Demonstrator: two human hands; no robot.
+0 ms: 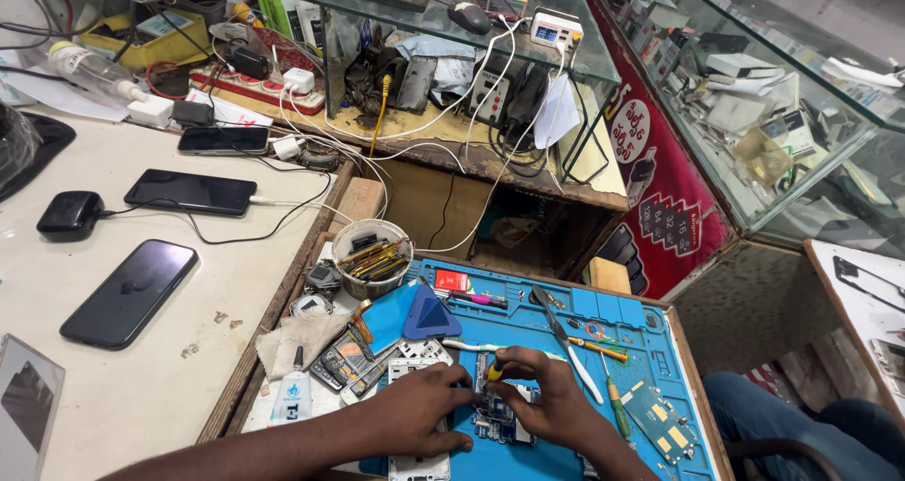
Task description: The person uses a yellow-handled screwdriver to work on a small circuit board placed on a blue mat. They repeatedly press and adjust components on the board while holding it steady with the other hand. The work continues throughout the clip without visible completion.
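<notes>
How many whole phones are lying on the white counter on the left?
3. One phone lies nearest, unplugged; a second sits farther back with a white cable; a third lies by the power strip. Others may be hidden among clutter.

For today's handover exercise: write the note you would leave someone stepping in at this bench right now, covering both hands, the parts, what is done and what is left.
Left hand: steadies the opened phone on the blue work mat.
Right hand: fingers pinch a yellow-handled screwdriver over the circuit board.
Nearby: tweezers, a second green board, a tub of tools.
Done: phone is open, board exposed.
Left: work on the board; phone not reassembled.
</notes>
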